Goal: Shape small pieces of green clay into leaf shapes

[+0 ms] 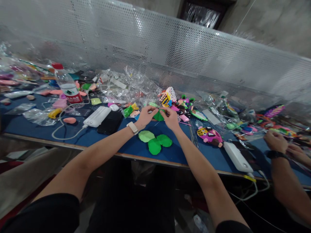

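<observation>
Between my left hand (147,116) and my right hand (170,117) is a thin green clay sheet (159,115). Both hands pinch it by its upper edge, with fingers closed, just above the far half of the table. Nearer to me lie two flat, roundish green clay pieces (155,147) and a paler green one (146,136), their edges touching or overlapping. Right behind my hands stand colourful clay figures, one of them with a white speckled top (171,94). A pale watch band (132,128) is on my left wrist.
A white power bank (97,116) with a cable and a dark phone (110,123) lie to the left, before a red-capped bottle (70,89). On the right are a pink clay figure (210,136), another power bank (237,157) and another person's hands (276,141). A perforated metal panel (145,42) stands behind.
</observation>
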`<state>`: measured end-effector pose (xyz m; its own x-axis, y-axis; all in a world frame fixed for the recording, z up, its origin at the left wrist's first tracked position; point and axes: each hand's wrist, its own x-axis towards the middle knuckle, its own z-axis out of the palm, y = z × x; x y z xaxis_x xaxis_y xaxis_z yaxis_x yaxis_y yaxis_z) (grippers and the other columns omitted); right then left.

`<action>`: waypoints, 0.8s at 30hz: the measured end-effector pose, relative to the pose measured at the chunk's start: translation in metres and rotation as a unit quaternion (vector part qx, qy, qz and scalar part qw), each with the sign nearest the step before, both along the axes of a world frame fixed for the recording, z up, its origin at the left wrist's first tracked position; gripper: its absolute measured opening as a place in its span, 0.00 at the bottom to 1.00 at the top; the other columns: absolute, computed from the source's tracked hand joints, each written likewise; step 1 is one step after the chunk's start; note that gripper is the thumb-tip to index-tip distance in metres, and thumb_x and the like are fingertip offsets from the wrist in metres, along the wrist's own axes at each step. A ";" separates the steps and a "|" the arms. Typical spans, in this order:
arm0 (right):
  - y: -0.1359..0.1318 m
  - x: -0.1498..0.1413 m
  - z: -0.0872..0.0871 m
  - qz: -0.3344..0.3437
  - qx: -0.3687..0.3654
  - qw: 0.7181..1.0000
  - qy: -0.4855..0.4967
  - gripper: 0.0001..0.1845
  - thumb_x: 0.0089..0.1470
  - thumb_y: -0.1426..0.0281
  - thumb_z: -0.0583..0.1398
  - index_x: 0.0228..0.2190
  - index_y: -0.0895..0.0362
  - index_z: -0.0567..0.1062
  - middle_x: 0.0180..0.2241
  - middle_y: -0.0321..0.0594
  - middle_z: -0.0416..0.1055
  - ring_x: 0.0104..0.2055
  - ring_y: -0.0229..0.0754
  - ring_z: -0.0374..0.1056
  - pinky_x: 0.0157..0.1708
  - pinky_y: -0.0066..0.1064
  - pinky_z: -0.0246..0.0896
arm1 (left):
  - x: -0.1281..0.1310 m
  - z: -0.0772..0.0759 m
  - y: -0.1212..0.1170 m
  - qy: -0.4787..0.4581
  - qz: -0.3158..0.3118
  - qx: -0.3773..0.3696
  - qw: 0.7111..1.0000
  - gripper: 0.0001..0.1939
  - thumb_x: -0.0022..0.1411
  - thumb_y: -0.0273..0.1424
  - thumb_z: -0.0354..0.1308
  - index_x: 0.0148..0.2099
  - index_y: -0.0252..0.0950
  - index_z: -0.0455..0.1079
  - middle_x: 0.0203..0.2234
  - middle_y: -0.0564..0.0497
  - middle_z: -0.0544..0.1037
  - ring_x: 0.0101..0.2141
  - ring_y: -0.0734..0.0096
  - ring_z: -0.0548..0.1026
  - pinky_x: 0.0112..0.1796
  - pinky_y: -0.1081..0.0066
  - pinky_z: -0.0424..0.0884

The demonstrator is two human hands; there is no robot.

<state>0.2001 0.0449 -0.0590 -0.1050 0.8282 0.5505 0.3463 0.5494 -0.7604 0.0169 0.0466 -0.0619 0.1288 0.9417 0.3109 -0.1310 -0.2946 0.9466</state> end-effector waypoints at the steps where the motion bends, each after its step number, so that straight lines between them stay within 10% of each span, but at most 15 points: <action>1: 0.000 0.000 0.001 0.000 -0.003 1.000 0.000 0.29 0.63 0.42 0.65 0.46 0.54 0.87 0.49 0.48 0.87 0.48 0.55 0.81 0.51 0.46 0.76 | 0.000 0.000 0.000 0.002 0.001 0.001 1.000 0.23 0.61 0.49 0.75 0.44 0.34 0.79 0.39 0.47 0.80 0.37 0.65 0.80 0.30 0.68 0.85; 9: 0.008 0.002 -0.002 0.013 -0.036 0.998 0.058 0.38 0.60 0.33 0.62 0.41 0.53 0.89 0.46 0.46 0.88 0.50 0.58 0.82 0.54 0.50 0.77 | 0.002 -0.002 0.001 -0.006 -0.012 -0.008 1.000 0.23 0.61 0.49 0.76 0.44 0.33 0.81 0.41 0.43 0.83 0.39 0.62 0.82 0.33 0.65 0.87; 16: 0.012 0.003 -0.007 0.012 -0.162 0.980 0.116 0.40 0.46 0.29 0.69 0.36 0.53 0.87 0.34 0.41 0.84 0.35 0.52 0.79 0.28 0.42 0.80 | 0.002 -0.004 0.002 0.006 -0.004 0.007 1.000 0.21 0.62 0.48 0.75 0.44 0.35 0.81 0.39 0.45 0.83 0.38 0.63 0.81 0.33 0.65 0.87; 24: 0.009 0.003 -0.007 0.048 -0.155 0.981 0.106 0.34 0.45 0.34 0.72 0.35 0.52 0.88 0.36 0.44 0.84 0.35 0.51 0.79 0.30 0.43 0.82 | -0.002 -0.006 0.006 0.028 -0.016 -0.004 0.999 0.22 0.62 0.47 0.75 0.48 0.34 0.85 0.51 0.39 0.84 0.42 0.59 0.82 0.30 0.67 0.85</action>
